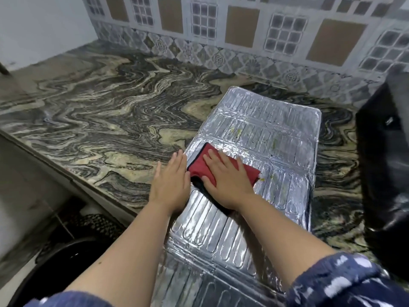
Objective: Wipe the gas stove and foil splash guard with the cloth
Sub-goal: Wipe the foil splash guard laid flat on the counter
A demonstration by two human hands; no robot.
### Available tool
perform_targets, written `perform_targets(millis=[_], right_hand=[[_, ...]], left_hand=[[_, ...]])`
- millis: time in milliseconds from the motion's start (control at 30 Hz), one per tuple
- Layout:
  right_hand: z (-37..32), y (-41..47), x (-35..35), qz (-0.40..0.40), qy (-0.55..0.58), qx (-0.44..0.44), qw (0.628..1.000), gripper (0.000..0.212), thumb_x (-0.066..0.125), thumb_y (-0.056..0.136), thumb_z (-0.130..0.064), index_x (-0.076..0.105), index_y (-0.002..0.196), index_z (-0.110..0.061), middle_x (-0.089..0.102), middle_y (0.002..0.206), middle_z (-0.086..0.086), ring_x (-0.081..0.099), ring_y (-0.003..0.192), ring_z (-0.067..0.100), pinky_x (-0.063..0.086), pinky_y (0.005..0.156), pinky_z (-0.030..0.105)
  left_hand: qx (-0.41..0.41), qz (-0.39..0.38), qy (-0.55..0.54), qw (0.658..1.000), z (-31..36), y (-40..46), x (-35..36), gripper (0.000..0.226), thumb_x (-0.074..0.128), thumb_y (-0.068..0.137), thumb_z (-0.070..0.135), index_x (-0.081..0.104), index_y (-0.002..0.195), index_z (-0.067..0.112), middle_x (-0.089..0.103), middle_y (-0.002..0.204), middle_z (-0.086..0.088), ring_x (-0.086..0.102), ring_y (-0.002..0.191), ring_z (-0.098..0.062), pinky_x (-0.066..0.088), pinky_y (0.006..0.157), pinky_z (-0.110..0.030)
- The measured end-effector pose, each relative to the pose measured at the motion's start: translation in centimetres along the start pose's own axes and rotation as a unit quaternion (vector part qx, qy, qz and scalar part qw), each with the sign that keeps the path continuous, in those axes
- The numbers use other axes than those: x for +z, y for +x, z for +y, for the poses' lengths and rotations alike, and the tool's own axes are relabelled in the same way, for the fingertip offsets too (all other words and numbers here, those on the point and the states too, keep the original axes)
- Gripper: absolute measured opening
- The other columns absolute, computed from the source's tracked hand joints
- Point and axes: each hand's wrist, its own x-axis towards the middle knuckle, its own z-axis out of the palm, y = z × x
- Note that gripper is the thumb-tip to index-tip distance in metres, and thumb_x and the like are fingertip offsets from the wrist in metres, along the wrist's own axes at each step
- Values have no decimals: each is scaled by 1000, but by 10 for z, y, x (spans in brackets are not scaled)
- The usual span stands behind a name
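Observation:
The silver foil splash guard (265,138) lies flat on the marbled countertop, running from the middle toward me. A red cloth with a dark edge (200,161) rests on its left half. My right hand (228,180) presses flat on the cloth, fingers spread. My left hand (171,181) lies flat and empty at the guard's left edge, partly on the counter, touching the cloth's side. Small yellowish specks mark the foil beyond the cloth. The dark shape at the right edge (385,156) may be the stove; I cannot tell.
The grey and beige marbled countertop (99,111) stretches left and behind the guard, up to a patterned tile wall (221,29). Its front edge runs diagonally at lower left, with a dark round object (66,258) on the floor below.

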Motion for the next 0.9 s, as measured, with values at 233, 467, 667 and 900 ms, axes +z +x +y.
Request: perform_targets(millis=[233, 467, 667, 900], right_hand=[[35, 68, -13, 2, -16, 6, 1000, 62, 16, 96, -56, 8, 152, -30, 0, 161, -8, -3, 148, 14, -7, 117, 54], [85, 48, -21, 21, -23, 147, 989, 62, 13, 97, -53, 7, 153, -25, -2, 162, -5, -5, 148, 17, -7, 116, 57], [100, -12, -22, 23, -24, 200, 979, 64, 14, 97, -53, 6, 153, -22, -3, 162, -3, -8, 148, 16, -7, 117, 54], [59, -62, -18, -6, -8, 156, 988, 61, 12, 98, -52, -1, 152, -28, -11, 161, -6, -17, 147, 16, -12, 116, 53]], left_hand=[[-2, 0, 9, 1000, -3, 1, 7, 58, 9, 99, 40, 0, 152, 17, -5, 160, 6, -5, 147, -8, -2, 121, -41], [-14, -4, 34, 999, -1, 2, 7, 58, 10, 100, 40, -1, 152, 17, -6, 160, 5, -4, 147, -10, 0, 121, -42], [-10, -13, 38, 999, 3, 3, 4, 56, 12, 101, 40, 1, 151, 19, -4, 160, 4, -3, 148, -12, 0, 118, -44], [7, -39, 24, 999, -1, 1, -1, 55, 14, 101, 35, 1, 152, 19, -5, 161, 2, -5, 148, -13, -2, 119, -47]])
